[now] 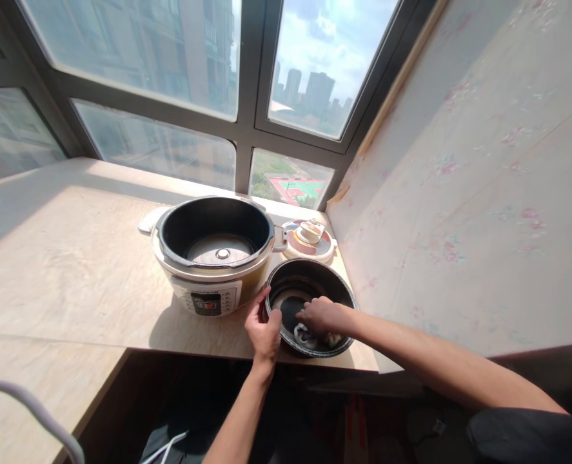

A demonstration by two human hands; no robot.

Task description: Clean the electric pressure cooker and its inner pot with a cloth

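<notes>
A black inner pot (315, 274) stands on the pale ledge near its front edge. My left hand (263, 327) grips the pot's left rim, thumb on one side and fingers on the other. Inside the pot, my right hand (325, 317) is closed on a whitish cloth (304, 335), which is bunched low against the inner wall; part of it is hidden under the hand. Left of the pot sits an electric pressure cooker (213, 274) without its lid, its dark inside and metal heating plate showing. Behind the pot lies the cooker's lid (309, 240) with a pale handle on top.
The marble-patterned ledge (73, 258) runs along a grey-framed window (247, 132). A flower-patterned wall (483, 193) rises close on the right. A grey cable (34, 409) curves across the lower left. Below the ledge's front edge it is dark.
</notes>
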